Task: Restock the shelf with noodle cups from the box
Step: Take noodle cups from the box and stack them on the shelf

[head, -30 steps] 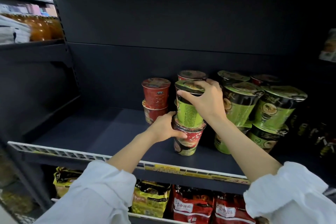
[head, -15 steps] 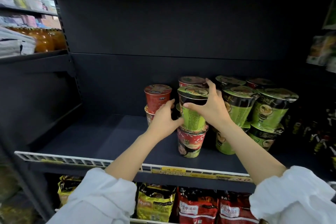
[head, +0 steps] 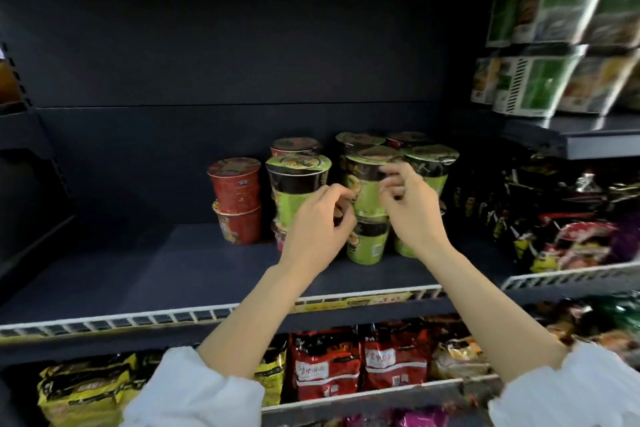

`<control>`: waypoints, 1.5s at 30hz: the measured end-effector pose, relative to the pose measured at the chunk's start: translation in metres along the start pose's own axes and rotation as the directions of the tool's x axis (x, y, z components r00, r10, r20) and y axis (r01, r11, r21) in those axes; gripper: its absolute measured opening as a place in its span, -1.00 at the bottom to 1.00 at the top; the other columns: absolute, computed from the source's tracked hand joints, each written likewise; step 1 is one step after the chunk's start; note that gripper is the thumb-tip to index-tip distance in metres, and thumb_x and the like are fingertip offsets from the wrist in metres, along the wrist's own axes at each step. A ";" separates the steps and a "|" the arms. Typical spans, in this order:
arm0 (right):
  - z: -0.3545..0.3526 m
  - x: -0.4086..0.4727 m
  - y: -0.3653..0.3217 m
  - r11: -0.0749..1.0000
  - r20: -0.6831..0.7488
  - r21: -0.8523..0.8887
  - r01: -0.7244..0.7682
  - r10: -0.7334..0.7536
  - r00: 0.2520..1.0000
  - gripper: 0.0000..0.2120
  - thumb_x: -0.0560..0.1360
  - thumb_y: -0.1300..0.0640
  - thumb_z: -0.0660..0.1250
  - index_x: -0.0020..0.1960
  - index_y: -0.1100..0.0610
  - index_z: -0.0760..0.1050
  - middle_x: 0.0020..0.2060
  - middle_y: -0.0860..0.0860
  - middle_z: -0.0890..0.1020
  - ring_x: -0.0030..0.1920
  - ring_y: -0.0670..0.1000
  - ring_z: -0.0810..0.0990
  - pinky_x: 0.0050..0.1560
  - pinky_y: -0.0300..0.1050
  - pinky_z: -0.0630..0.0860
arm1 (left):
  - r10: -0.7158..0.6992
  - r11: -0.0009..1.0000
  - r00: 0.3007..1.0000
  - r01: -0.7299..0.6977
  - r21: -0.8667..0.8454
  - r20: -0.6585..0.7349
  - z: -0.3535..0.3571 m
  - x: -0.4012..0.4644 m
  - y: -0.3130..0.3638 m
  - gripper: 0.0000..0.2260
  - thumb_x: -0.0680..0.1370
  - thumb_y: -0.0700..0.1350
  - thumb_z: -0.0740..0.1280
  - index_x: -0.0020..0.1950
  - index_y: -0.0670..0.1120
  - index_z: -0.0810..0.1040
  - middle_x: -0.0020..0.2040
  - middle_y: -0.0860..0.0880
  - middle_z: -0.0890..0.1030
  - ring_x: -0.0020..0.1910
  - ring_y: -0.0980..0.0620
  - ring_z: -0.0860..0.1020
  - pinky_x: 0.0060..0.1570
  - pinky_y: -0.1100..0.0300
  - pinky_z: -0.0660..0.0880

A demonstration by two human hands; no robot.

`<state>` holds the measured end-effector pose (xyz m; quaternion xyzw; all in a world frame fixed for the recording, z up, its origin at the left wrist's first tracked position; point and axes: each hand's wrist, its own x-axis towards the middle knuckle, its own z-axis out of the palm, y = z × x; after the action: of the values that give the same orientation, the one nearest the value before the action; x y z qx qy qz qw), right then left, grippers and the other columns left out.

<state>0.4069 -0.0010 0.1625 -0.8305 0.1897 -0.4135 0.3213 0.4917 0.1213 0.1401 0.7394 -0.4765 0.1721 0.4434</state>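
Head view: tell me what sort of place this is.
Most likely a shop aisle, perhaps a convenience store: stacked noodle cups on a dark shelf, a price-label strip along its edge, and packaged noodle bags on the tier below.

A shop: dark display shelves (head: 214, 267) with a price strip (head: 353, 302), stacked noodle cups (head: 298, 184) and packaged snacks (head: 325, 367).
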 end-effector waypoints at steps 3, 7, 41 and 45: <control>-0.051 -0.018 0.030 0.996 -0.032 -0.077 -0.055 0.053 0.998 -0.83 0.56 0.22 0.23 0.12 0.11 0.53 -0.17 -0.07 0.56 -0.15 -0.12 0.51 -0.11 -0.21 0.51 | 0.022 1.000 0.995 -0.020 -0.018 0.098 0.039 0.002 0.041 -0.87 0.53 -0.15 0.28 0.06 -0.07 0.53 -0.12 0.04 0.55 -0.14 0.05 0.51 -0.10 0.06 0.51; -0.131 -0.055 0.079 0.967 -0.058 -0.215 -0.138 0.129 0.990 -0.84 0.57 0.19 0.23 0.08 0.09 0.55 -0.20 -0.06 0.58 -0.18 -0.04 0.57 -0.23 -0.31 0.46 | 0.034 0.998 0.967 -0.019 -0.061 0.253 0.110 -0.007 0.111 -0.87 0.56 -0.11 0.26 0.07 -0.04 0.53 -0.22 0.10 0.52 -0.24 0.08 0.49 -0.23 0.14 0.46; -0.441 -0.280 0.377 0.163 0.064 -0.810 -0.563 0.979 0.192 0.06 0.28 -0.10 0.54 0.51 0.06 -0.09 0.44 0.35 -0.11 0.44 0.36 0.04 0.36 0.22 0.25 | 0.091 0.743 0.286 -0.657 0.126 0.954 0.509 -0.183 0.377 0.02 0.34 0.25 0.45 0.53 -0.20 -0.04 0.41 -0.25 0.23 0.40 -0.20 0.19 0.37 0.00 0.21; -0.440 -0.283 0.374 0.188 0.084 -0.855 -0.483 0.970 0.229 0.16 0.28 -0.11 0.53 0.53 0.07 -0.23 0.40 0.34 0.11 0.41 0.33 0.11 0.33 0.16 0.29 | 0.090 0.799 0.315 -0.589 0.120 0.945 0.497 -0.183 0.376 0.04 0.33 0.24 0.46 0.53 -0.20 -0.05 0.39 -0.24 0.22 0.40 -0.19 0.17 0.38 0.00 0.19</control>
<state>-0.1335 -0.2728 -0.0571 -0.7328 0.6090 0.2277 0.2006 -0.0039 -0.2422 -0.0710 0.6663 -0.7332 -0.0616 -0.1216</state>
